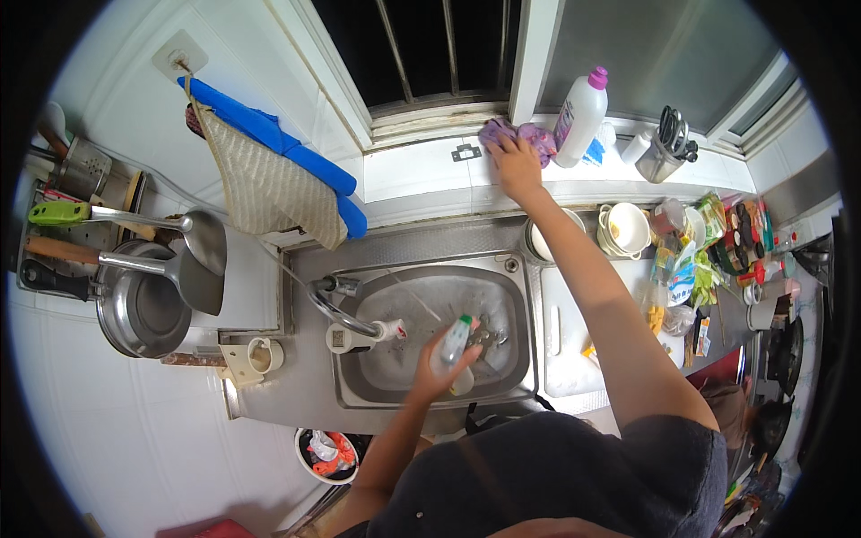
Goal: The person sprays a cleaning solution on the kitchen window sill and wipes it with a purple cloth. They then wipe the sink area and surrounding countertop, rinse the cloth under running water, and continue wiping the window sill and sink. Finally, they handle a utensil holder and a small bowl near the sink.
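Over the stainless steel sink (521, 329), my left hand (430, 380) is wrapped around a clear bottle with a green cap (449, 350). A small pale object (463, 382) shows just below it, too partly hidden to name. My right hand (518, 165) reaches to the windowsill (417, 171) and grips a crumpled purple cloth (496, 133). Right beside the cloth stands a white squeeze bottle with a purple cap (582, 118). The faucet (350, 321) arches over the sink's left side, and its white spout fitting points towards my left hand.
Pots and spatulas (144, 302) hang on the left wall, near hanging towels (269, 168). White bowls (625, 228), a cutting board (572, 376) and food packages (679, 276) line the counter to the right. A utensil holder (659, 161) stands on the sill. A bin (327, 457) sits below.
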Demonstrator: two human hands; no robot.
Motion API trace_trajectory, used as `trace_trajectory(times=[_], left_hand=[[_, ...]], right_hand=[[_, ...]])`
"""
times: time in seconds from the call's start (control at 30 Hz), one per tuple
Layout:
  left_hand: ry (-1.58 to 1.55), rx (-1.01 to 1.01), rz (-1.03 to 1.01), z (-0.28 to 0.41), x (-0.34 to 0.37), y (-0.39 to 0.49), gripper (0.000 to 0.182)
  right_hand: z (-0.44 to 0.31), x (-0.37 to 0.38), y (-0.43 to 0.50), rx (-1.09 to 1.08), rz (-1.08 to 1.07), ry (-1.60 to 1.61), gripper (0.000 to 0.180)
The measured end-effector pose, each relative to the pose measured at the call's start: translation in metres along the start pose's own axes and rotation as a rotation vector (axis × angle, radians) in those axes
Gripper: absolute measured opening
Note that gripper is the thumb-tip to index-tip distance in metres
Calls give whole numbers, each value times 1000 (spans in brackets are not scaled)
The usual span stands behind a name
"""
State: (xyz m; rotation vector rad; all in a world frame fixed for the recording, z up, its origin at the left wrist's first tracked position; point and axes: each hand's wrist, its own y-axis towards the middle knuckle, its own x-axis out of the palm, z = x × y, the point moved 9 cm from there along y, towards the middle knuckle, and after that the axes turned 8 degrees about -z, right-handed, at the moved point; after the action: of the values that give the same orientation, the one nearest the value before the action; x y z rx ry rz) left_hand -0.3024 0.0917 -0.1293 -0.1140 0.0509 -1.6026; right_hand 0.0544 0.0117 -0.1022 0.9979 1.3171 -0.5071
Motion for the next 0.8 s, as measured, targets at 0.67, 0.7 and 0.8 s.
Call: trace_trajectory(times=[0.67,0.7,0.8], left_hand=[[-364,53,18,68,-38,229,100],[-365,61,4,69,-38,233,100],[-371,69,7,71,-42,235,97]], right_hand=[[-32,-35,2,-177,-844,872,29],[-32,-35,7,-166,-785,824,26],[-24,-42,18,-119,-564,753,14]])
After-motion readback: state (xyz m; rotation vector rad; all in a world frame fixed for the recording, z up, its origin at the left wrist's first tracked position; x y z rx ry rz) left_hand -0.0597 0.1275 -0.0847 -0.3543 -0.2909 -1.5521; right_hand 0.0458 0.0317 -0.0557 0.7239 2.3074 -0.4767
